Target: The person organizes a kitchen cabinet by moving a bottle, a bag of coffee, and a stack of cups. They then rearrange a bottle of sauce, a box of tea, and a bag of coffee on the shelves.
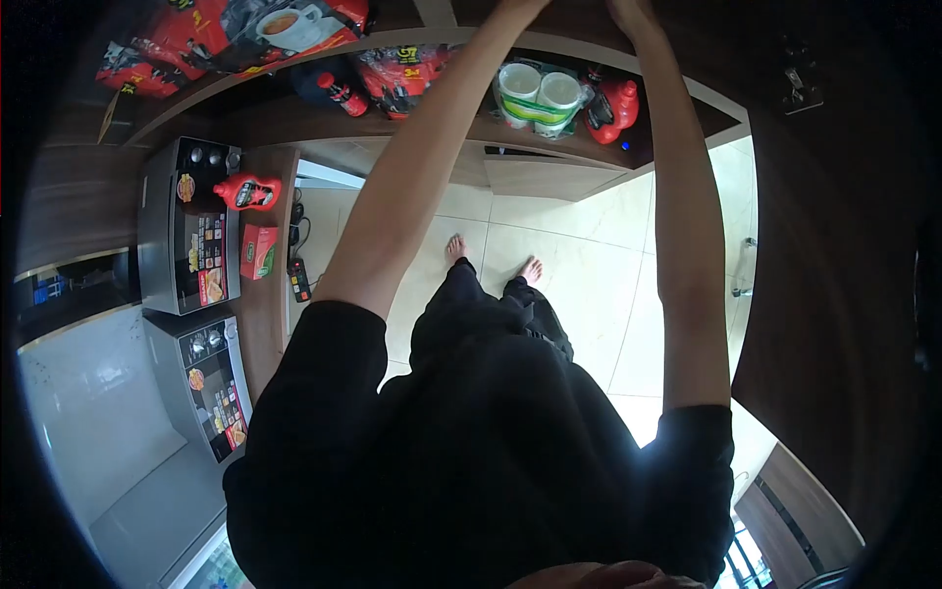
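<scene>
Both my arms stretch up and forward to the upper shelf of an open cupboard. My left hand [524, 4] is cut off by the top edge, with only the part around the wrist showing. Beside it, my right hand [630, 9] also leaves the picture at the top. The fingers of both are out of sight, and whatever they touch is hidden. Below and between my arms, a lower shelf holds a plastic-wrapped pack of white cups [540, 96] and a red bottle [613, 110]. Left of my left forearm are red coffee packs [397, 77] and a dark bottle with a red label [343, 94].
More red coffee bags [265, 34] fill the shelf at upper left. Two microwaves [191, 226] stand on the left, near a red sauce bottle [248, 192] and a red-green box [258, 251] on a ledge. A power strip [298, 281] lies lower. Cupboard doors [834, 245] stand at right.
</scene>
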A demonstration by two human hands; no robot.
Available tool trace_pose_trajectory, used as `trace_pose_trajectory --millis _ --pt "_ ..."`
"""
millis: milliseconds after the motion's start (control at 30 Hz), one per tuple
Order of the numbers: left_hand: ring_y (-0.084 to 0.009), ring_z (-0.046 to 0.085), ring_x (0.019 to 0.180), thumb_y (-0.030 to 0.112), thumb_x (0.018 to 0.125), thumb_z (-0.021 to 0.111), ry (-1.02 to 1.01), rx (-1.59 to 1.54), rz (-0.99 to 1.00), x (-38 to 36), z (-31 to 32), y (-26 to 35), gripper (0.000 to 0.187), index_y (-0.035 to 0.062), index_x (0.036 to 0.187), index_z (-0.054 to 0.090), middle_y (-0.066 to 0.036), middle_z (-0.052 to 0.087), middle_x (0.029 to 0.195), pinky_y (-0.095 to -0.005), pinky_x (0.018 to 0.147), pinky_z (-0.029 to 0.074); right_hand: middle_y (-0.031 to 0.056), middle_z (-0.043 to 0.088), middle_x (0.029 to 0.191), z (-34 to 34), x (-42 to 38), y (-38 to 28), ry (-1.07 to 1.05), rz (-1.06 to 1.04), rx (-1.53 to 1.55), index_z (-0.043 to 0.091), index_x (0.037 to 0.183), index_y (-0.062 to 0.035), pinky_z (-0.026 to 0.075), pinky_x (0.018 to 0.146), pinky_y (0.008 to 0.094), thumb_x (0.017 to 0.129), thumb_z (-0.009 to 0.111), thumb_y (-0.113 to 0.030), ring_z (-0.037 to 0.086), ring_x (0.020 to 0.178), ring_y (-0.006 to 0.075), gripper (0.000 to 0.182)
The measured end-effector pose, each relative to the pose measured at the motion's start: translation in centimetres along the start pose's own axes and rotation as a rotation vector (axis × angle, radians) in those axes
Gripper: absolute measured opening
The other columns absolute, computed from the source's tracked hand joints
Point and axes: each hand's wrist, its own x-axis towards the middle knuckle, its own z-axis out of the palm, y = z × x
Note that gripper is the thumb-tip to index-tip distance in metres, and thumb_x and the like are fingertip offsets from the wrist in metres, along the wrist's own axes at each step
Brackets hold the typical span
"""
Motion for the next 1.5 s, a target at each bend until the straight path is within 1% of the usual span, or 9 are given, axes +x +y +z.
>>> trace_pose_trajectory --millis 133,200,267,467,533,767,1000,1200,1500 --pt "-0.0338 0.071 0.095 0.026 0.069 0.087 -0.143 -0.082 0.080 -4.1 -3.0 3.4 0.060 0.0036 0.116 0.059 -0.020 0.072 0.098 -0.0414 0.083 0.054 0.0096 0.060 0.128 -0.9 -2.4 -2.7 -0.042 0.047 -0.160 0.050 0.137 -0.0033 0.043 0.102 0.0347 0.068 0.092 -0.032 0.056 0.117 0.0201 0.086" --pt "-0.0322 0.068 0.103 0.029 0.068 0.089 -0.276 -0.045 -0.146 -5.7 -5.0 6.1 0.062 0.0010 0.115 0.059 -0.020 0.070 0.110 -0.0404 0.088 0.053 0.0069 0.065 0.107 -2.9 -4.5 -1.2 -0.135 -0.063 -0.227 0.057 0.117 -0.0002 0.050 0.090 0.0329 0.087 0.077 -0.037 0.064 0.100 0.0162 0.052" --pt "-0.0439 0.060 0.103 0.036 0.073 0.083 -0.389 -0.118 0.102 -8.1 -5.7 3.9 0.073 -0.0075 0.123 0.051 -0.029 0.060 0.108 -0.0526 0.090 0.047 0.0087 0.064 0.109 -3.4 -6.8 -1.6 -0.110 0.003 -0.119 0.055 0.119 -0.0014 0.054 0.082 0.0291 0.070 0.090 -0.014 0.065 0.095 0.0155 0.061" --pt "-0.0432 0.061 0.096 0.049 0.066 0.087 -0.223 0.027 0.210 -19.7 -11.4 6.2 0.077 -0.0013 0.117 0.059 -0.023 0.064 0.104 -0.0507 0.088 0.047 0.0123 0.062 0.121 -1.5 -19.9 -8.4 -0.094 0.009 -0.188 0.050 0.130 -0.0009 0.054 0.092 0.0374 0.044 0.101 -0.023 0.063 0.108 0.0235 0.103" --pt "-0.0391 0.048 0.128 0.046 0.073 0.085 -0.402 -0.078 -0.041 -24.0 -14.8 7.3 0.080 0.0010 0.131 0.054 -0.023 0.054 0.132 -0.0474 0.104 0.040 0.0126 0.062 0.122 -0.2 -24.3 -7.9 -0.205 -0.041 -0.270 0.049 0.132 -0.0008 0.054 0.094 0.0381 0.042 0.103 -0.025 0.063 0.111 0.0242 0.108" --pt "-0.0264 0.053 0.124 0.038 0.068 0.087 -0.462 0.193 -0.306 -37.0 -23.4 -2.6 0.072 0.0082 0.127 0.060 -0.012 0.066 0.121 -0.0475 0.115 0.026 0.0109 0.069 0.116 8.5 -32.0 -1.2 -0.646 0.572 0.015 0.056 0.125 -0.0013 0.058 0.089 0.0368 0.051 0.101 -0.023 0.068 0.107 0.0227 0.090" --pt "-0.0270 0.056 0.114 0.036 0.065 0.090 -0.465 0.201 -0.523 -36.6 -33.2 -11.2 0.074 0.0079 0.126 0.060 -0.010 0.065 0.122 -0.0434 0.112 0.030 0.0094 0.067 0.115 20.7 -33.3 6.1 -0.690 0.586 0.079 0.056 0.123 -0.0020 0.056 0.092 0.0362 0.049 0.101 -0.020 0.067 0.104 0.0220 0.089" --pt "-0.0313 0.058 0.105 0.037 0.061 0.093 0.200 0.281 -0.647 -32.8 -39.4 -21.9 0.088 0.0036 0.128 0.047 -0.013 0.052 0.116 -0.0392 0.091 0.050 0.0083 0.063 0.120 35.5 -29.9 15.7 -0.507 0.598 0.110 0.053 0.129 -0.0058 0.053 0.093 0.0358 0.049 0.097 -0.006 0.063 0.107 0.0195 0.092" --pt "-0.0263 0.066 0.081 0.018 0.085 0.073 0.176 0.086 -0.735 -24.6 -48.6 -28.4 0.038 0.0018 0.111 0.050 -0.013 0.064 0.098 -0.0382 0.075 0.054 0.0098 0.062 0.126 52.4 -22.9 28.1 -0.243 0.567 0.207 0.050 0.135 -0.0054 0.057 0.088 0.0373 0.041 0.097 0.002 0.063 0.106 0.0253 0.105"
